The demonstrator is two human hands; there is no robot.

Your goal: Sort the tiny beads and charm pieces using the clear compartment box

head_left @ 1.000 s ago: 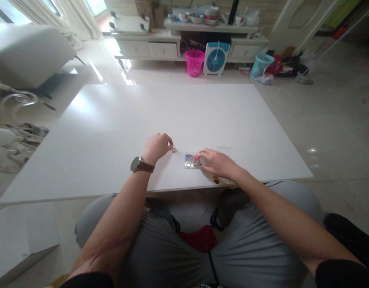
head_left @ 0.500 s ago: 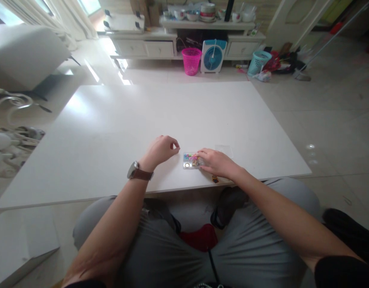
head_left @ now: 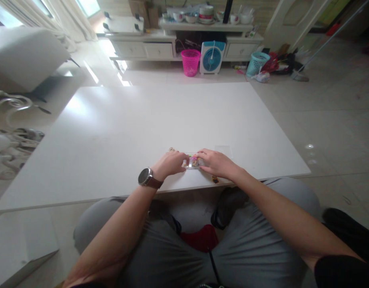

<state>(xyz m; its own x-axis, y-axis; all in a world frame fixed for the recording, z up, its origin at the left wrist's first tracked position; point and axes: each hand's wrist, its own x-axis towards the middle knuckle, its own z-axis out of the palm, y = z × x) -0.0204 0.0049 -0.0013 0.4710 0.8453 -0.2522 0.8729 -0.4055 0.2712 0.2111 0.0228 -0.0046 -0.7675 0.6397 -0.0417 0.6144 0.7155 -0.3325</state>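
Observation:
A small clear plastic compartment box [head_left: 190,167] lies near the front edge of the white table, with bright beads and other small pieces inside. My left hand [head_left: 172,163], a watch on its wrist, is at the box's left end, fingers over the far side and thumb at the near side. Around the right end is my right hand [head_left: 216,162], thumb near and fingers over the top. Just beyond my left hand sits a small round pale thing [head_left: 171,149]. Beside my right wrist lies a small dark and yellow piece [head_left: 214,179]. My hands cover both ends of the box.
A clear flat lid-like piece [head_left: 224,151] lies beyond my right hand on the white table [head_left: 160,116]. Past the table stand a pink basket [head_left: 190,63], a blue fan [head_left: 212,58] and a light blue basket [head_left: 257,64]. My legs are under the front edge.
My left hand has moved right and nearer, from beside the box onto its left end. The small round pale thing is now visible behind it. My right hand stays at the box.

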